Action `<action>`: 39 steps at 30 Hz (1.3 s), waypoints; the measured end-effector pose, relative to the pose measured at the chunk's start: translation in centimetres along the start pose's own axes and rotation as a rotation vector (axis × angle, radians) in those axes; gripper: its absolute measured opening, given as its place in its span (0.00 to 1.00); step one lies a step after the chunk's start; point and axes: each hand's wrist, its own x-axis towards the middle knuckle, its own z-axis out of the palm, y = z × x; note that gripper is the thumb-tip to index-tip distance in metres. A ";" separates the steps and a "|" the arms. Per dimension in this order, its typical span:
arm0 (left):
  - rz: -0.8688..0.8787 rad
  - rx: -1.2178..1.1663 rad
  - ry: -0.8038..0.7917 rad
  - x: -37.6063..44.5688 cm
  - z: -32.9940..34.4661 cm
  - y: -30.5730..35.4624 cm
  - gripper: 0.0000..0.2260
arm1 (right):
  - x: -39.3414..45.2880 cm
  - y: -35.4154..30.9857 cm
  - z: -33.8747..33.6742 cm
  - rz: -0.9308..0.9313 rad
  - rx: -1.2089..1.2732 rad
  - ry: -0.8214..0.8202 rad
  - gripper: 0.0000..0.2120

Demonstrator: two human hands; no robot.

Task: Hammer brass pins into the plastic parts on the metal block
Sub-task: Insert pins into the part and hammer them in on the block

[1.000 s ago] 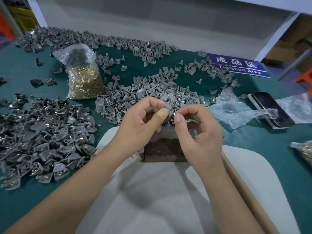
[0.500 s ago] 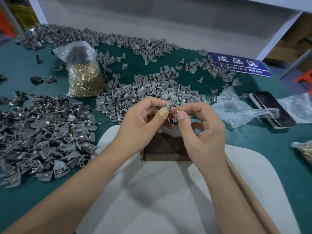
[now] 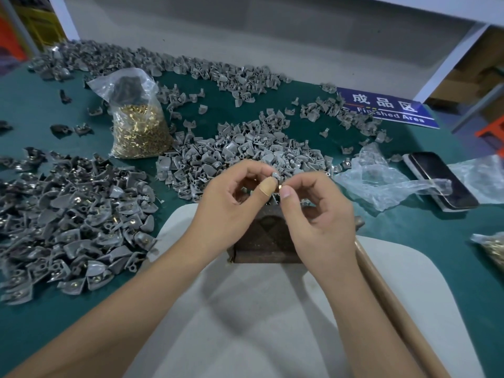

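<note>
My left hand [image 3: 231,205] pinches a small grey plastic part [image 3: 275,175] between a bandaged thumb and the fingertips. My right hand [image 3: 316,216] pinches a brass pin [image 3: 279,187] right against that part. Both hands hover just above the rusty brown metal block [image 3: 266,241], which stands on a pale grey pad [image 3: 403,274]. The hammer lies to the right of the block, its wooden handle [image 3: 381,282] running toward me along my right forearm and its head [image 3: 359,222] beside my hand.
A bag of brass pins [image 3: 139,132] stands at the back left. Bare grey parts [image 3: 240,151] are heaped behind the block; parts with pins [image 3: 73,214] cover the left. A phone [image 3: 439,178], crumpled plastic [image 3: 381,184], a blue sign [image 3: 387,110] and another pin bag [image 3: 493,246] lie right.
Both hands have stayed together above the block; the fingertips have shifted slightly as the pin meets the part. The view has tilted a little.
</note>
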 end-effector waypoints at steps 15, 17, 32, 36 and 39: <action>0.121 0.087 -0.086 -0.4 0.4 -0.9 0.14 | 0.2 0.3 -0.3 0.224 0.253 -0.007 0.04; 0.151 0.119 -0.070 -0.2 0.3 -0.8 0.12 | 0.3 0.3 -0.3 0.248 0.294 -0.010 0.04; 0.055 -0.066 0.007 -0.5 0.4 -0.2 0.03 | 0.7 0.4 -1.2 0.302 0.176 0.079 0.03; -0.004 -0.129 0.019 -0.5 0.4 -0.4 0.05 | 0.5 0.3 -1.3 0.148 -0.006 0.042 0.04; 0.002 -0.084 0.005 -0.5 0.4 -0.6 0.07 | 0.5 0.1 -1.1 0.038 -0.072 0.037 0.04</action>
